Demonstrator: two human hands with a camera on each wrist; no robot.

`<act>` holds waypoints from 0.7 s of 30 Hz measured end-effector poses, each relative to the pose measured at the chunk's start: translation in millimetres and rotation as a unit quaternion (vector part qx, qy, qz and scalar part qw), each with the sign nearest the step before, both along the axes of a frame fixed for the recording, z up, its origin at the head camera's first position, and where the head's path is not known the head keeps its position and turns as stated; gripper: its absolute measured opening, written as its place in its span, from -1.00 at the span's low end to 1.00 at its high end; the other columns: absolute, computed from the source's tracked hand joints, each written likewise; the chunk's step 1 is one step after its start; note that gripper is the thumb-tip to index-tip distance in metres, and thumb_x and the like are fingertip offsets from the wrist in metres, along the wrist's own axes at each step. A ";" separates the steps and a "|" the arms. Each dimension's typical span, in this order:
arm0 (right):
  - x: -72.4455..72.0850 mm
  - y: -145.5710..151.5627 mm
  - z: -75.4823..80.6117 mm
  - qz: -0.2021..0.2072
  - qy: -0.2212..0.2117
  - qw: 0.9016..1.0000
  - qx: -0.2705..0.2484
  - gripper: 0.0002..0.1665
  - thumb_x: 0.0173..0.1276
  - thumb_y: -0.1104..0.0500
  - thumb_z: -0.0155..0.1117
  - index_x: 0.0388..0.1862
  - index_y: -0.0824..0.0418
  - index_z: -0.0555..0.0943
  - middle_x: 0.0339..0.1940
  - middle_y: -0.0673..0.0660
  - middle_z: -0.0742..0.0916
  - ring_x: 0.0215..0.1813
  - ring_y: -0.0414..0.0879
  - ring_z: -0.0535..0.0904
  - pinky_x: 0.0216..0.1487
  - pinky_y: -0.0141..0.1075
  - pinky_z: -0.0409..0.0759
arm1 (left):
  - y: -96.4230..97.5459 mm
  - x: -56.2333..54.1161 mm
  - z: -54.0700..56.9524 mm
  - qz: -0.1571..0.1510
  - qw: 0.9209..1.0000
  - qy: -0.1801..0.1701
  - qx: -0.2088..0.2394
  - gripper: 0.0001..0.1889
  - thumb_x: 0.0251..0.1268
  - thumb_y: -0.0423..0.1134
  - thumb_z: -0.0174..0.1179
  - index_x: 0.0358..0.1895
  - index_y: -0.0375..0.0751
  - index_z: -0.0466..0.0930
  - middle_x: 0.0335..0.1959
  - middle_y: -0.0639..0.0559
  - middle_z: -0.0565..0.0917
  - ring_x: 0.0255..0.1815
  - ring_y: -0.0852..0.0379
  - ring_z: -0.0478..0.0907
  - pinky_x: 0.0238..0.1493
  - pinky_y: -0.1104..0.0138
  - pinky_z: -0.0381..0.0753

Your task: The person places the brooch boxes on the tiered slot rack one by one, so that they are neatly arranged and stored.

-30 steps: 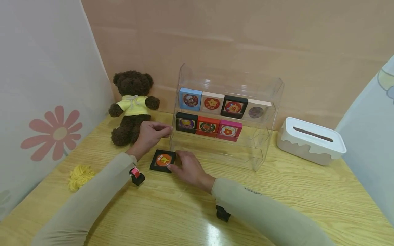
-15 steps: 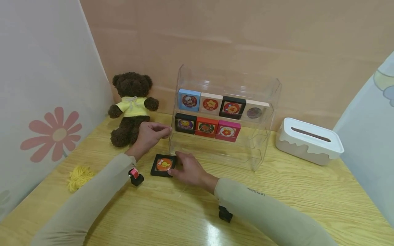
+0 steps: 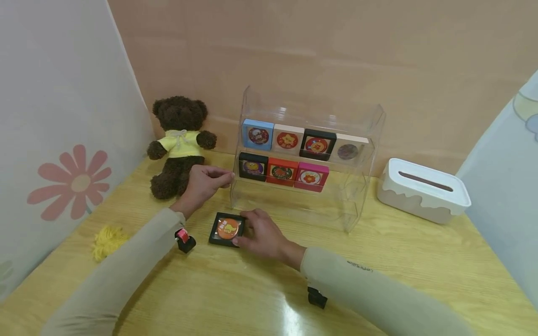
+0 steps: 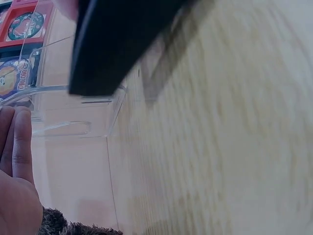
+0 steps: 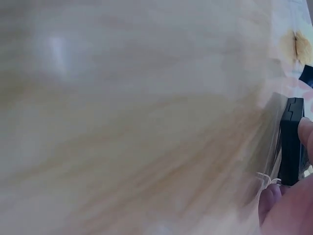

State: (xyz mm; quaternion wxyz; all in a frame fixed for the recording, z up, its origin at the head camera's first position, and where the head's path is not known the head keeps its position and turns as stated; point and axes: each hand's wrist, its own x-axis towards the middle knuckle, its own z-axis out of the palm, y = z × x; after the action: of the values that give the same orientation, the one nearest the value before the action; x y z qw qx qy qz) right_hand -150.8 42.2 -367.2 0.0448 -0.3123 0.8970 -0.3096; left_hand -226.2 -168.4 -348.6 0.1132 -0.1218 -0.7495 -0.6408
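My left hand (image 3: 203, 185) is at the left side of a clear acrylic display rack (image 3: 294, 212), its thumb and fingertips pinching the rack's edge. In the left wrist view, the hand's straight fingers (image 4: 21, 147) lie against that clear edge. Low over the table, a square black display frame (image 3: 215, 233) with an orange thumbs-up badge inside is pinched at its right side by my right hand (image 3: 265, 235). The right wrist view shows this black frame (image 5: 291, 142) edge-on between thumb and fingers. Several framed badges fill the rack's top row; black, red (image 3: 283, 171) and magenta ones stand below.
A brown teddy bear (image 3: 181, 144) in a yellow shirt sits left of the rack, close behind my left hand. Yellow yarn (image 3: 108, 241) lies beside my left forearm. A white tissue box (image 3: 424, 191) stands on the wooden table (image 3: 235, 294) at the right.
My right hand has drawn the black frame a little to the right and toward me, away from the rack's foot. The left hand has kept its place on the rack.
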 end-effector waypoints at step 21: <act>22.8 19.0 12.9 0.023 0.071 0.989 -0.126 -0.78 0.20 0.21 0.43 -0.25 0.19 0.56 -0.32 -0.04 0.61 -0.31 -0.20 0.55 -0.41 -0.44 0.57 | 2.0 3.9 3.5 0.008 1.000 -0.005 -0.007 -0.72 0.17 -0.20 0.36 -0.25 -0.42 0.72 -0.41 -0.12 0.72 -0.42 0.02 0.69 -0.28 0.25 0.70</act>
State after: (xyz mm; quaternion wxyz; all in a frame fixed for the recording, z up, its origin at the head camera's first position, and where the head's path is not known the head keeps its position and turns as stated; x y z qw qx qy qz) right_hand -128.0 61.2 -354.3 -0.0514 -0.3574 0.8443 -0.3959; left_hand -222.3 -166.4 -345.1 0.1134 -0.1137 -0.7553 -0.6354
